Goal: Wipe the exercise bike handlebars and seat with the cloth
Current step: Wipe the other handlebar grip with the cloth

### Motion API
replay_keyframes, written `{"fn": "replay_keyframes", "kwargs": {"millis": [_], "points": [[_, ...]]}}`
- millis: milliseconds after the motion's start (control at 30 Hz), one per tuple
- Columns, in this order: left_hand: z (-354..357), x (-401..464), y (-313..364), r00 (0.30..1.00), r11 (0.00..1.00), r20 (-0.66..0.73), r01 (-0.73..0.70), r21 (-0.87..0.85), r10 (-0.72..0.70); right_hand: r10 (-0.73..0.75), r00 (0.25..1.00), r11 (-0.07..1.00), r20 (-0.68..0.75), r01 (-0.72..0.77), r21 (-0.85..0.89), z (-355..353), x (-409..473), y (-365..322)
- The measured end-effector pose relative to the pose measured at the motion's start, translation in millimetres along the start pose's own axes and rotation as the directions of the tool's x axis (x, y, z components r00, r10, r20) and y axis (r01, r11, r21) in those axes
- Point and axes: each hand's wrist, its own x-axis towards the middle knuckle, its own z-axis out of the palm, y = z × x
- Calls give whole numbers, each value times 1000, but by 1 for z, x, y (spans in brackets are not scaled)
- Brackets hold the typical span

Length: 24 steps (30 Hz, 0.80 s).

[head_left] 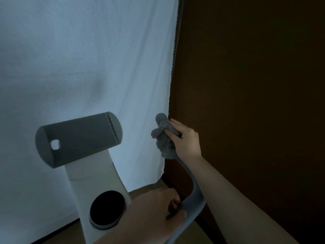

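With our right hand (184,138) gripping the cloth (164,138) around the upper end of the handlebar (195,192) and our left hand (158,208) grasping its lower bend, we judge handlebar wiping underway; next, slide the cloth downward toward the left hand.

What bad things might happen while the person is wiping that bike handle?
The cloth is bunched loosely in the right hand near the tip of the handlebar, so it might slip off the end and drop. The white curtain hangs right behind that tip, so the wiping hand may snag or tug it. The room is dim, so missed spots would be hard to see.
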Motion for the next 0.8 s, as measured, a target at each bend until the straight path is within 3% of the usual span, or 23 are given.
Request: {"fn": "replay_keyframes", "kwargs": {"millis": [100,200,333,467,733,800], "points": [[1,-1,1,1000,1000,-29,0,-9,0,-15,1000,978,13,17,-207,4,-5,3],[4,1,0,999,1000,-43,16,-2,-16,53,997,889,58,-20,-458,10,-5,-2],[9,2,0,997,999,-67,47,-10,-48,150,989,760,-20,-128,-637,22,4,-8],[5,0,0,999,1000,-36,16,16,-16,136,990,725,-40,-127,-677,24,5,-5],[4,-1,0,994,999,-99,-39,36,42,294,942,783,160,-141,-606,-8,-11,4],[7,2,-3,1000,1000,-24,11,5,-11,303,939,782,165,-146,-606,-10,-15,7]]}}
